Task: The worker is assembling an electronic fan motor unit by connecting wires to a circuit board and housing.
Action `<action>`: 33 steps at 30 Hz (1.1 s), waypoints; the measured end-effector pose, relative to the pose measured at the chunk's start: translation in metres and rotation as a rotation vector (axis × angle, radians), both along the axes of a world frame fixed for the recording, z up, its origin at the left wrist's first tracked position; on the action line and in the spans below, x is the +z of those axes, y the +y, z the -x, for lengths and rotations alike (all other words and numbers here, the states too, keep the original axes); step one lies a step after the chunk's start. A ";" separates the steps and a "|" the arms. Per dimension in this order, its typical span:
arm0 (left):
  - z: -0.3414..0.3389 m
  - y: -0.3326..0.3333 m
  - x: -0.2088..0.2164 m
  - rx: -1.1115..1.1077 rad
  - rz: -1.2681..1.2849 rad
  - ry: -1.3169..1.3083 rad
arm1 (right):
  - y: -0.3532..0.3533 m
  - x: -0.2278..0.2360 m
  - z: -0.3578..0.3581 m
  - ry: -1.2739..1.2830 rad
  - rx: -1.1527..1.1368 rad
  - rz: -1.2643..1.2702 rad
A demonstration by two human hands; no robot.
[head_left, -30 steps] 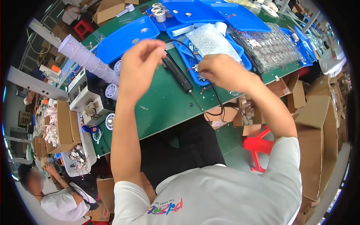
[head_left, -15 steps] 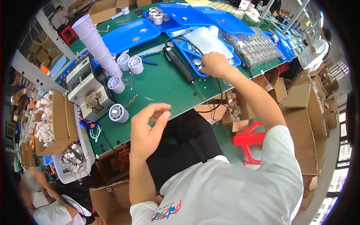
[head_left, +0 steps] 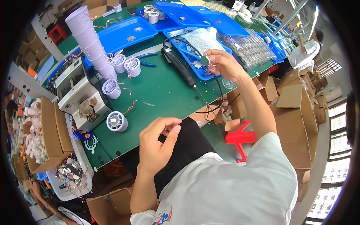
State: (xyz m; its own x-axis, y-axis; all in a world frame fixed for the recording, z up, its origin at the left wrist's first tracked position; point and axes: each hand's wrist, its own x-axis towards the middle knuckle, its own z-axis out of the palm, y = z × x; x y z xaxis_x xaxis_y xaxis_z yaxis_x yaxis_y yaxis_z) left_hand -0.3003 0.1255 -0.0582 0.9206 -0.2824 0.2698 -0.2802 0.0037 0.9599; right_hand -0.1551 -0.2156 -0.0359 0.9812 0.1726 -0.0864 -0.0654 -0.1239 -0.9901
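A small dark green disc (head_left: 204, 60) is in the right hand (head_left: 224, 64), above the near end of a blue tray (head_left: 206, 78). That hand's grip is narrow, thumb and fingertips pinching the disc at its edge; small reddish bits under the fingers are too small to make out. In the tray, just left of the disc, lies a white toothed piece (head_left: 197, 64), and farther back a sheet of bubble wrap (head_left: 198, 39). A black cable (head_left: 221, 92) loops past the right hand and over the desk edge. Left of the tray lies a black screwdriver (head_left: 180, 67), its thin shaft pointing toward the person.

The left hand (head_left: 156, 146) hangs in front of the near edge of the green desk (head_left: 157, 97), its grip half curled, with a gap between thumb and forefinger.

Farther left, blue pliers (head_left: 147, 63) lie beside a lavender cup (head_left: 132, 67); three more single cups stand nearby, next to a tall leaning stack (head_left: 86, 37) of them. A grey machine (head_left: 83, 99) stands at the desk's left end. To the right, below the desk, are a red stool (head_left: 241, 137) and a brown carton (head_left: 296, 127).
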 end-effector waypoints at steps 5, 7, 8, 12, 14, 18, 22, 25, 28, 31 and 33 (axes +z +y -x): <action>-0.003 -0.019 0.009 0.074 0.042 -0.032 | 0.034 0.005 0.027 0.010 0.179 -0.383; -0.008 -0.035 0.019 0.149 0.144 -0.009 | 0.050 0.007 0.042 -0.039 0.196 -0.340; -0.011 -0.041 0.022 0.184 0.193 0.000 | 0.055 0.008 0.049 -0.063 0.202 -0.321; -0.021 -0.062 0.023 0.071 0.279 0.067 | 0.070 0.012 0.080 -0.335 0.196 -0.086; -0.025 -0.069 0.021 0.028 0.292 0.094 | 0.067 0.009 0.087 -0.423 0.178 -0.021; -0.042 -0.078 0.008 -0.066 0.230 0.014 | 0.052 -0.001 0.089 -0.475 0.156 -0.017; -0.054 -0.081 -0.008 -0.139 0.408 0.185 | 0.046 -0.002 0.088 -0.606 0.087 0.009; -0.060 -0.088 -0.013 -0.143 0.513 0.246 | 0.043 -0.009 0.087 -0.562 0.057 -0.009; -0.064 -0.097 -0.016 -0.097 0.662 0.241 | 0.042 -0.014 0.087 -0.317 0.042 -0.074; -0.069 -0.097 -0.019 -0.063 0.616 0.198 | 0.044 -0.020 0.085 -0.360 0.064 -0.049; -0.070 -0.096 -0.021 -0.030 0.575 0.150 | 0.046 -0.023 0.084 -0.408 0.088 -0.018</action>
